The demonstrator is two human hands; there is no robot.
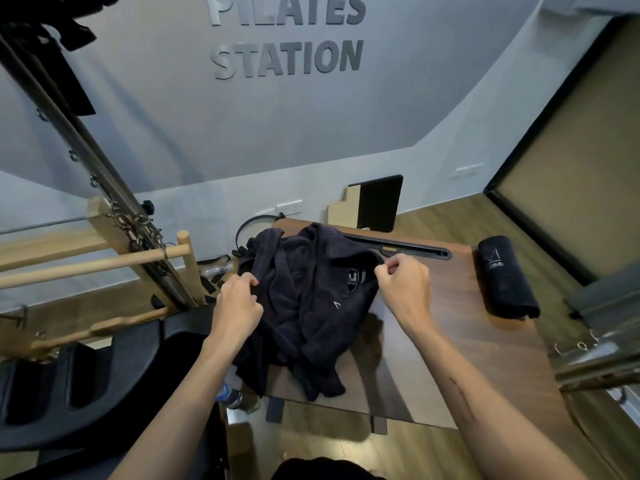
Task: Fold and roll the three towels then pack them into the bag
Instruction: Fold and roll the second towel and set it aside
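Observation:
A crumpled heap of dark navy towels (304,306) lies on the left half of a brown wooden table (450,341). My left hand (239,303) grips the heap's left edge. My right hand (403,282) pinches the cloth at the heap's upper right edge. A rolled dark towel (505,278) with a pale logo rests apart at the table's right edge. No bag can be made out in this view.
Pilates equipment with wooden bars (90,261) and springs stands to the left, with a black padded carriage (86,382) below it. A water bottle (230,396) sits by the table's near left corner. A black slot (398,249) runs along the table's far side. A metal frame (595,362) is at right.

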